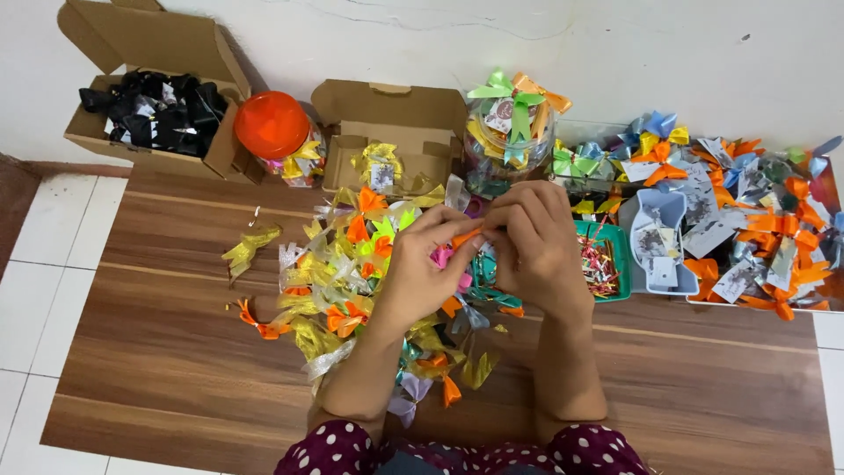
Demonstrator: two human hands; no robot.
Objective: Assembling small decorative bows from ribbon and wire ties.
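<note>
Above the middle of a brown wooden board (176,352), both hands meet fingertip to fingertip. Left hand (420,273) curled, thumb and fingers pinching a small orange ribbon bow (466,236). Right hand (538,251) likewise curled, fingertips closed on the same bow from the right side. Bow held just over a loose pile of bows (352,281) in yellow, orange, green, silver and teal, spread over the board to the left of and under the hands. One yellow bow (251,249) lying apart, left of the pile. Dotted maroon sleeves (343,453) at the near edge.

Along the far edge, against a white wall, from left to right: an open cardboard box (92,132) filled with black bows, a jar with an orange lid (271,125), a second open cardboard box (400,110) with a few yellow bows inside, and a clear jar (510,132) topped with a green and an orange bow. Right of the hands, a green tray (621,255) with shredded bits, then a pale blue scoop-shaped holder (659,220), then a heap (756,220) of orange, blue and silver bows with small cards. White floor tiles (44,290) at the left.
</note>
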